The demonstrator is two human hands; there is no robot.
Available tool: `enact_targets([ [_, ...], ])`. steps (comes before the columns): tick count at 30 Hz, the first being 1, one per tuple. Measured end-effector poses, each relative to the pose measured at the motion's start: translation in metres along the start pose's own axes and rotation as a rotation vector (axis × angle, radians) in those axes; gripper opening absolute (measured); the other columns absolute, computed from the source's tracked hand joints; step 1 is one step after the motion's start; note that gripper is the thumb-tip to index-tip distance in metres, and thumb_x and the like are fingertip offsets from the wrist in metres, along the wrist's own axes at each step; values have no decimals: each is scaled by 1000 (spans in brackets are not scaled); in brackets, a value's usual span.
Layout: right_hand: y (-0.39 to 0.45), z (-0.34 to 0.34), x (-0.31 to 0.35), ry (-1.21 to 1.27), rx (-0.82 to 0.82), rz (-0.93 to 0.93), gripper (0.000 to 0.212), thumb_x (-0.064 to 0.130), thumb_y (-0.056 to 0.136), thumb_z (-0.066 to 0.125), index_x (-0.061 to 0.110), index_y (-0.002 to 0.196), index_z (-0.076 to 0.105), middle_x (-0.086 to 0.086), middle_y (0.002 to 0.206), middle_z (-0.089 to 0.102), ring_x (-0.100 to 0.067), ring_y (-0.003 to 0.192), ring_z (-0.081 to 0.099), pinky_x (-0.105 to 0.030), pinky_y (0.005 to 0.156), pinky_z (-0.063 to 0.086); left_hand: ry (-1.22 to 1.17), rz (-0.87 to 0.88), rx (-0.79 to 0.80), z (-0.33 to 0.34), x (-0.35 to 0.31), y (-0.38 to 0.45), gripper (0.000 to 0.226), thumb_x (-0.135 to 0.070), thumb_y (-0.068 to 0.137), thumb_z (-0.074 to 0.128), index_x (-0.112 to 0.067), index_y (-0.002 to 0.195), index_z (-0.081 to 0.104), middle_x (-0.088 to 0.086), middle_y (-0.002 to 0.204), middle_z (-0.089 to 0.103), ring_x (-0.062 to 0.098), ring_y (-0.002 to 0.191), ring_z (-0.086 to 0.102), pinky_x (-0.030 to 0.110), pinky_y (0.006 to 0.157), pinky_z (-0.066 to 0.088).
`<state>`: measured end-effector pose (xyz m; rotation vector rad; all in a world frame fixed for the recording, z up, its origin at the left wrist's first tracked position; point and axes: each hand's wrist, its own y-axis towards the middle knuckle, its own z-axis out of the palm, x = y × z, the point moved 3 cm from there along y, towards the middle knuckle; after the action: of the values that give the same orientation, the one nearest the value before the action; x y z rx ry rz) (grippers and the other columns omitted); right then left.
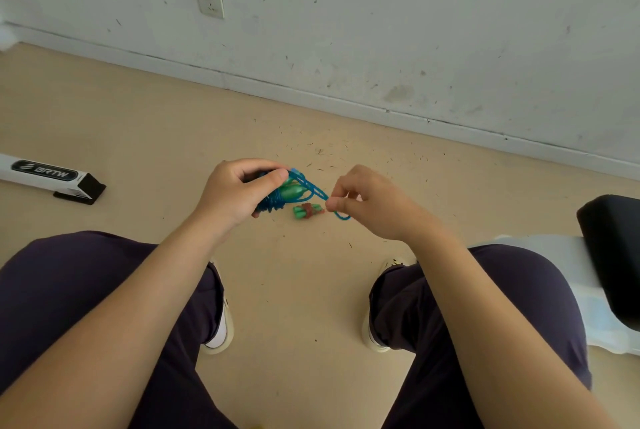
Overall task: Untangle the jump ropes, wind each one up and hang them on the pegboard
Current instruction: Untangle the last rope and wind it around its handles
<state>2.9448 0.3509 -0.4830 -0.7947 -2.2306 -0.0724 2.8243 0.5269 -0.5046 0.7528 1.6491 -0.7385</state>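
A: Item one, the blue jump rope [287, 191]?

B: Wound into a bundle around its green handles [292, 190], held in the air between the person's knees. A loose loop of the blue cord runs out from the bundle to the right.

A: Left hand [235, 191]?

B: Fingers and thumb curled tight round the bundle, thumb lying across the top. Coils of cord show below the palm.

A: Right hand [372, 205]?

B: Just right of the bundle. Thumb and forefinger pinch the far end of the blue loop; the other fingers are curled in loosely. A short tail of cord curves out under the fingertips.

A: Item two?

B: A second jump rope [307, 211], green handles with a reddish cord wrapped round them, lying on the tan floor [173, 124] just below and right of the blue bundle, clear of both hands.

A: Other entries?

B: A white and black box [52, 179] on the floor, well left of the bundle. A wall socket [210, 2] on the white wall beyond it. A black seat pad [613, 255] far right. Dark trousers and pale shoes nearer than the bundle.
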Motion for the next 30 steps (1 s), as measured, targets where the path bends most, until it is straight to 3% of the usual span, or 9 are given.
enact_targets([
  [3, 2, -3, -1, -41, -41, -10, 9, 27, 87, 73, 18, 89, 72, 7, 79, 48, -4, 64, 44, -19, 61, 35, 35, 4, -7, -1, 0, 1, 11, -19, 91, 70, -26, 90, 79, 5, 75, 72, 16, 58, 55, 24, 43, 41],
  [7, 0, -5, -1, 332, -53, 79, 11, 17, 85, 76, 9, 87, 69, 7, 56, 60, -7, 49, 49, -21, 50, 41, 85, 10, 9, 1, 5, 2, 8, -22, 90, 72, -28, 91, 78, 0, 73, 69, 16, 59, 55, 24, 46, 41],
  [9, -1, -5, 2, 539, -52, 71, 8, 9, 87, 72, 6, 88, 65, 0, 58, 64, -15, 50, 57, -24, 49, 46, 107, 26, 31, 3, 8, 2, 7, -23, 89, 73, -29, 90, 77, 5, 72, 68, 18, 59, 56, 25, 47, 41],
  [13, -2, 0, 8, 746, 20, 86, 9, 4, 89, 68, 6, 92, 60, -14, 74, 71, -25, 62, 68, -26, 51, 49, 149, 56, 60, 11, 7, 0, 11, -23, 89, 74, -34, 86, 73, -21, 61, 65, -2, 53, 56, 13, 50, 39],
  [18, 1, 13, 9, 733, 38, 115, 7, 2, 90, 66, 5, 93, 60, -13, 80, 74, -18, 56, 65, -23, 48, 42, 152, 110, 75, 15, 6, -3, 14, -23, 89, 74, -36, 83, 74, -14, 62, 63, 0, 50, 52, 15, 50, 40],
  [22, 2, 13, 11, 595, -156, 104, 11, 2, 85, 72, -2, 91, 64, -3, 67, 66, -2, 45, 53, -13, 46, 40, 129, 135, 83, 17, 5, -4, 18, -20, 89, 74, -37, 81, 74, -4, 67, 64, 4, 53, 53, 16, 50, 41],
  [25, 2, 13, 13, 527, -299, 70, 12, -1, 84, 73, -7, 88, 64, 1, 63, 56, 3, 41, 49, -8, 44, 36, 96, 119, 83, 17, 3, -4, 16, -19, 90, 73, -33, 82, 74, -10, 63, 62, 6, 55, 54, 16, 49, 42],
  [28, 3, 20, 16, 420, -332, 39, 17, 5, 83, 75, 7, 77, 59, -2, 68, 56, 2, 48, 48, -8, 46, 36, 73, 107, 97, 16, 3, -5, 9, -19, 91, 72, -27, 87, 76, -9, 62, 62, 10, 56, 55, 20, 48, 43],
  [30, 6, 24, 12, 339, -343, 48, 23, 11, 83, 76, 14, 76, 55, -8, 78, 63, -8, 63, 55, -13, 52, 43, 71, 123, 120, 16, 3, -6, 12, -18, 91, 72, -28, 86, 77, -8, 63, 62, 12, 58, 56, 20, 48, 42],
])
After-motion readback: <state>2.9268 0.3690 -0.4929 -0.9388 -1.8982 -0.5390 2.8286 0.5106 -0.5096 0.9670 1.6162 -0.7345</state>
